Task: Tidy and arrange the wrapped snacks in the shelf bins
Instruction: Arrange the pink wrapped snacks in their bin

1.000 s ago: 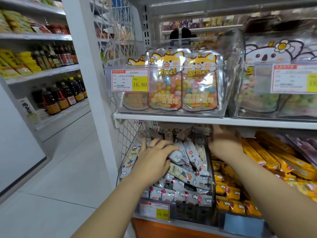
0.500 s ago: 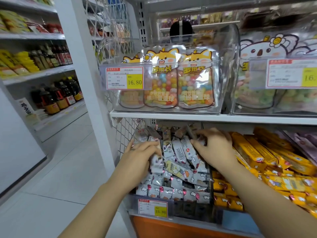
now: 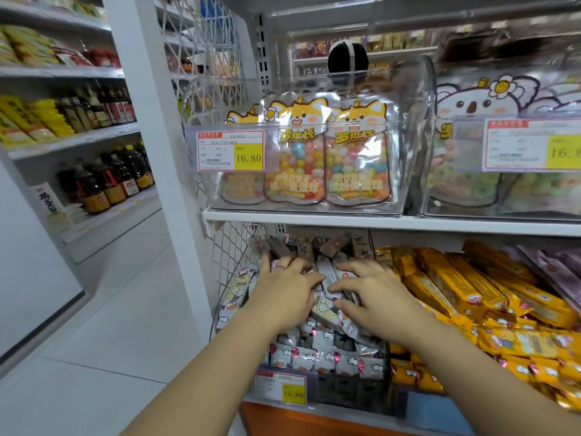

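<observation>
Far to the left of the snack bin (image 3: pixel 352 396), across the aisle floor (image 3: pixel 119 309), side shelves carry yellow packets (image 3: pixel 22 121) and dark bottles (image 3: pixel 107 180). A white pillar (image 3: pixel 151 152) stands nearer to the bin, and a wire mesh panel (image 3: pixel 231 256) runs just beside the bin's left wall.

The snack bin itself is a clear container under the white shelf board (image 3: pixel 377 223), with a price tag (image 3: pixel 279 388) reading 15.80 clipped to its front left. The wrapped snacks (image 3: pixel 327 357), small white packets with cartoon prints, fill it. They stand in a fairly even row along the front and lie heaped at mixed angles toward the back, where some brown wrappers show.

The left hand (image 3: pixel 283 294) lies palm down on the left half of the heap, its fingers (image 3: pixel 276 262) stretched forward and spread wide, pressing on packets and gripping none. The right hand (image 3: pixel 374 297) rests on the right half, fingers bent over the packets with one packet lying between forefinger and thumb. Whether it actually pinches that packet cannot be told.

Above the bin, an upper bin (image 3: pixel 412 127) holds cat-printed candy bags (image 3: pixel 298 158) behind a 16.80 tag (image 3: pixel 231 151). Right of the snack bin and touching its wall lie yellow wrapped bars (image 3: pixel 456 287). Above those stand koala-printed bags (image 3: pixel 490 102).
</observation>
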{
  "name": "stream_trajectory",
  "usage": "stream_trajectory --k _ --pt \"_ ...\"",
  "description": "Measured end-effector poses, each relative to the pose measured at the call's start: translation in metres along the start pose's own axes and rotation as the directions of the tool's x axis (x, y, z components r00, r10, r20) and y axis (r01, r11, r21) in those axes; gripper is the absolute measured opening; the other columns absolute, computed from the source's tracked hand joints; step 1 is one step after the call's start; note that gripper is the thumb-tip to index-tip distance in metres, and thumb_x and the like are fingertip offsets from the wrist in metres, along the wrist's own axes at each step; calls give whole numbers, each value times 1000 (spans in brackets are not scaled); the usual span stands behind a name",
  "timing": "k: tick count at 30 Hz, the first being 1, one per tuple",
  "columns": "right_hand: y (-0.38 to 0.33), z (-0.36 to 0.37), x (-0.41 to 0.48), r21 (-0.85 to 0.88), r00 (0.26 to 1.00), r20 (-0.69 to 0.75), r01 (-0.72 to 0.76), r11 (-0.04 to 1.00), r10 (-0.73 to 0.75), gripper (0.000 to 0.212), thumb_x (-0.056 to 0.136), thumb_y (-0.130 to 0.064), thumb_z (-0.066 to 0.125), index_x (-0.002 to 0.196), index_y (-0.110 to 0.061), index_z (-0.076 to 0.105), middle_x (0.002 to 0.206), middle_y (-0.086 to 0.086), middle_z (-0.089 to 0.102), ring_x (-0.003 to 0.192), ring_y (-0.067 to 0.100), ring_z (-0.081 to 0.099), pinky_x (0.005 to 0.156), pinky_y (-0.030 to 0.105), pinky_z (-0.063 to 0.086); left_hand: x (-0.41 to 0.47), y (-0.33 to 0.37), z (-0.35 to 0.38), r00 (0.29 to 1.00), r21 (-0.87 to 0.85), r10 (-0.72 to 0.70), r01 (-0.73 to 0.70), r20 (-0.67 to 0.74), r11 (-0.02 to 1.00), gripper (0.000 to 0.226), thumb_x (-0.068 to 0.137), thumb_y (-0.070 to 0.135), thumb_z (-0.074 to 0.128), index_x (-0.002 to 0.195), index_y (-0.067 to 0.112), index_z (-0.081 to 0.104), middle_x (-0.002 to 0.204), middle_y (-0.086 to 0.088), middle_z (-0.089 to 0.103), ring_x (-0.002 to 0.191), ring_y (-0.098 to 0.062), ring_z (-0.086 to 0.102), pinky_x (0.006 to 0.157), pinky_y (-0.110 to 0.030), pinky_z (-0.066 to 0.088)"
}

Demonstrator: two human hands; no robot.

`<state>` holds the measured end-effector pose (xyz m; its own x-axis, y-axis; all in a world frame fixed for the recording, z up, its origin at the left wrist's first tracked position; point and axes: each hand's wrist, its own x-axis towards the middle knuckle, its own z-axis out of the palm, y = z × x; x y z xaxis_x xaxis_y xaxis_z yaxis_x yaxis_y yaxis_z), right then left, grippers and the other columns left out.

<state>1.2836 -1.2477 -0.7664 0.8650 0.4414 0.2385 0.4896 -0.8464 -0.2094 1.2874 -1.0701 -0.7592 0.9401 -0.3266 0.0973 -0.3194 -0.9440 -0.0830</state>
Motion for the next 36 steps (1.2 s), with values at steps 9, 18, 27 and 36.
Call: stream_trajectory --k 9,18,27,36 --pt "0 14 6 153 971 -212 -76 985 108 19 91 -30 59 107 -25 68 130 -6 54 123 15 40 100 25 28 0 -13 1 992 84 -125 122 31 989 40 99 40 29 122 28 59 138 1 39 130 -23 28 111 -58 2" --pt "-3 16 5 365 913 -343 -86 927 220 16 86 -15 66 102 -16 71 106 -2 63 99 4 44 82 13 27 20 12 1 989 -80 -144 147 37 986 27 94 43 48 116 41 63 132 0 47 129 -26 34 113 -57 2" --pt "-1 16 5 383 915 -342 -71 921 212 16 87 -15 65 102 -15 71 104 -4 61 98 3 43 81 13 27 22 18 6 985 -134 -161 152 -56 979 9 91 28 56 91 32 65 115 7 59 119 -22 42 114 -50 5" --pt "1 13 7 408 899 -373 -62 911 228 15 89 -17 61 101 -16 71 99 -5 65 92 1 47 76 -4 28 5 14 13 982 -162 -54 25 -182 987 20 94 11 44 90 28 35 89 12 47 98 -14 52 114 -35 9"
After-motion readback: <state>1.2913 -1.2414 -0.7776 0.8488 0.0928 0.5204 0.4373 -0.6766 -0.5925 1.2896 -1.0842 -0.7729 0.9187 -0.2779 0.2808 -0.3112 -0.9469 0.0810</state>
